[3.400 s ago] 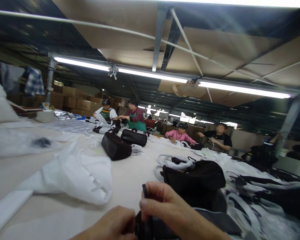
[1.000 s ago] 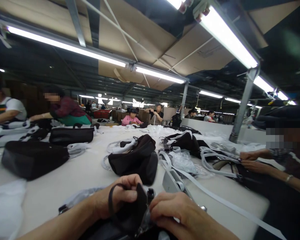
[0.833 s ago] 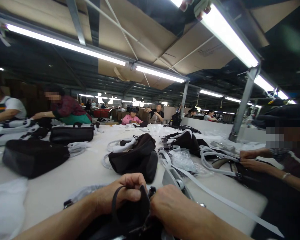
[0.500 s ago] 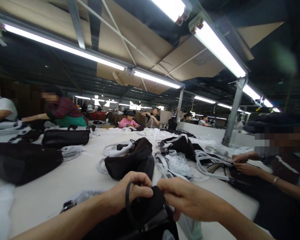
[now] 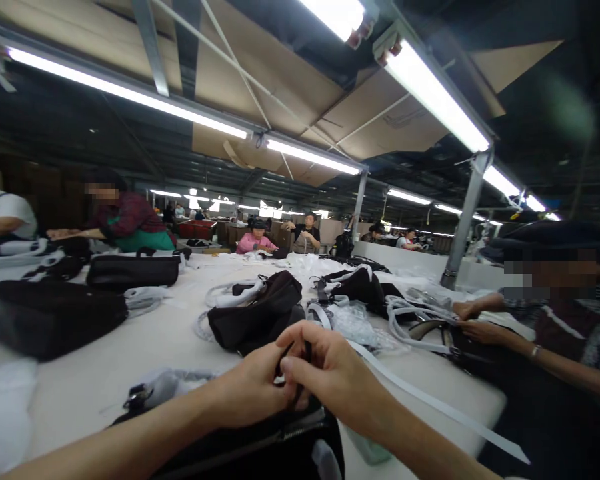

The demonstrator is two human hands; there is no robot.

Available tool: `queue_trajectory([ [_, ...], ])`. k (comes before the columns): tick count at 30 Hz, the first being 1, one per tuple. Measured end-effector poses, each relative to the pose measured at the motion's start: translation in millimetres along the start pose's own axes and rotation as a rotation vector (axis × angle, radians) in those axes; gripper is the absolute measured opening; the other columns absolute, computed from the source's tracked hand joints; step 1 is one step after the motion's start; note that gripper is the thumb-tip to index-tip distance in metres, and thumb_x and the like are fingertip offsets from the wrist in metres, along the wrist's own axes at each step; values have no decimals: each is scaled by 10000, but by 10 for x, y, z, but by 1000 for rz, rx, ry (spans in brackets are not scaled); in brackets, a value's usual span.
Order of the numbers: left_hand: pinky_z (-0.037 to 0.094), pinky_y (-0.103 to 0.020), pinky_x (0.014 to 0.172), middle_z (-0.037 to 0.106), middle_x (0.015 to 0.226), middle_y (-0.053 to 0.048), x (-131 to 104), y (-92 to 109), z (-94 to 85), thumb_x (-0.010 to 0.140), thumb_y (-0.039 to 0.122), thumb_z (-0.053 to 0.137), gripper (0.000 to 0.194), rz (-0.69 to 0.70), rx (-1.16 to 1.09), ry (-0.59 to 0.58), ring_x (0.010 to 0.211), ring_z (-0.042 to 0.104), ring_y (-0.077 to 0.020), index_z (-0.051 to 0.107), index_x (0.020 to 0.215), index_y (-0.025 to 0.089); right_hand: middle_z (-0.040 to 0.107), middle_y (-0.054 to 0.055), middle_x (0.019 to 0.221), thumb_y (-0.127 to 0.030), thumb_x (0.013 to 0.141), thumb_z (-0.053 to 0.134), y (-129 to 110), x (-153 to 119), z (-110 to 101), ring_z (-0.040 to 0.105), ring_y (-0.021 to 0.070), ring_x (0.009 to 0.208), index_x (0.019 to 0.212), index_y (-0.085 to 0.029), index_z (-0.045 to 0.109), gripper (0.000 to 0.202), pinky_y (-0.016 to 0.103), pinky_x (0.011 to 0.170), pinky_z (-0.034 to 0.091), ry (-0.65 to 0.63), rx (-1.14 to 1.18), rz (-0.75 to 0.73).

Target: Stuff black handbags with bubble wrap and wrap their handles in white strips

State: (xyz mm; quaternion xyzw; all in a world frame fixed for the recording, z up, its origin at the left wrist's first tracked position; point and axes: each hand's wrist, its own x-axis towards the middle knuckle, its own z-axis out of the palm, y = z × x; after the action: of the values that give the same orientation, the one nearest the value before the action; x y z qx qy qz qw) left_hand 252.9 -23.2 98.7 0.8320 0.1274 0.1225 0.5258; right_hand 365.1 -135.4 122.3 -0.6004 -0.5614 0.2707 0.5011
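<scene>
A black bag (image 5: pixel 260 447) with a zipper along its edge lies on the table right in front of me. Above it my left hand (image 5: pixel 265 380) is closed around the bag's thin black strap (image 5: pixel 307 350). My right hand (image 5: pixel 320 367) meets it there, thumb and fingers pinching the same strap; the fingers partly hide it. A long white strip (image 5: pixel 440 397) runs from behind my right hand toward the lower right; whether that hand touches it I cannot tell. Clear plastic wrap with a metal buckle (image 5: pixel 139 397) lies by my left forearm.
Black bags (image 5: pixel 255 310) with white-wrapped straps lie ahead, more (image 5: pixel 55 320) at left. Crumpled plastic (image 5: pixel 355 323) sits right of centre on the white table (image 5: pixel 190 333). A co-worker's hands (image 5: pixel 480 330) handle a dark bag at right. A metal post (image 5: pixel 465 220) stands behind.
My right hand has moved left and up over my left hand, and the strap's loop is now mostly covered by fingers. A long white strip now stretches across the table at right.
</scene>
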Motion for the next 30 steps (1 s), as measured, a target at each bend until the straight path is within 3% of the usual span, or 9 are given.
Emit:
queue_trajectory([
  [3, 378, -456, 1104, 517, 1473, -144, -496, -110, -105, 677, 329, 779, 726, 27, 393, 94, 1302, 482, -393, 583, 1365, 208, 646, -34, 607, -351, 748, 684, -37, 71, -57, 635, 125, 531, 952, -161, 609, 289, 206, 499, 432, -93, 255, 99],
  [6, 307, -530, 1144, 399, 1564, -156, -790, -315, -159, 673, 353, 783, 917, 9, 643, 92, 1384, 391, -455, 425, 1510, 241, 589, -62, 578, -407, 676, 789, -73, 111, -138, 587, 96, 483, 888, -152, 626, 370, 213, 496, 455, -100, 485, 149],
  [10, 310, -552, 1141, 515, 1475, -180, -810, -517, -152, 698, 234, 740, 913, -117, 832, 84, 1332, 458, -452, 373, 1534, 210, 448, -122, 504, -361, 626, 885, 134, 63, -419, 336, 16, 374, 842, -159, 632, 390, 185, 427, 424, -11, 645, 236],
  [13, 353, -507, 1137, 522, 1478, -145, -761, -667, -190, 748, 232, 747, 839, -126, 858, 82, 1319, 493, -414, 410, 1516, 236, 439, -129, 509, -265, 562, 939, 562, -131, -695, 343, 4, 381, 814, -185, 621, 413, 170, 473, 441, 210, 751, 362],
  [16, 423, -437, 1074, 565, 1440, -116, -704, -797, -357, 796, 245, 763, 766, 110, 982, 47, 1253, 558, -357, 443, 1491, 257, 547, -80, 598, -414, 669, 896, 985, -378, -872, 518, 54, 475, 890, -194, 663, 389, 257, 646, 540, 280, 687, 359],
  [19, 426, -376, 983, 648, 1296, -98, -568, -768, -684, 873, 243, 714, 518, 372, 1173, 12, 1128, 596, -293, 538, 1359, 223, 711, 49, 973, -527, 743, 815, 1155, -529, -936, 692, 195, 902, 1059, -213, 689, 463, 328, 835, 539, 260, 402, 326],
  [23, 359, -341, 844, 671, 951, -25, -305, -610, -1192, 958, 223, 602, 28, 559, 1286, -60, 854, 568, -217, 598, 969, 198, 655, 111, 1290, -489, 771, 766, 1128, -519, -867, 575, 310, 1244, 1211, -232, 672, 518, 432, 1003, 477, 105, 106, 220],
  [26, 340, -351, 882, 678, 967, -34, -226, -665, -1492, 964, 84, 496, 157, 555, 1366, -19, 902, 570, -217, 608, 961, 193, 551, 140, 1447, -389, 776, 747, 1174, -445, -646, 491, 315, 1349, 1354, -219, 594, 622, 429, 1056, 443, -54, 57, 168],
  [30, 404, -379, 954, 675, 1215, -97, -363, -955, -1688, 886, -22, 453, 439, 424, 1435, 160, 1091, 592, -255, 603, 1242, 187, 480, 133, 1517, -327, 776, 727, 1343, -340, -167, 451, 315, 1389, 1480, -254, 462, 756, 398, 1006, 492, -207, 33, 139],
])
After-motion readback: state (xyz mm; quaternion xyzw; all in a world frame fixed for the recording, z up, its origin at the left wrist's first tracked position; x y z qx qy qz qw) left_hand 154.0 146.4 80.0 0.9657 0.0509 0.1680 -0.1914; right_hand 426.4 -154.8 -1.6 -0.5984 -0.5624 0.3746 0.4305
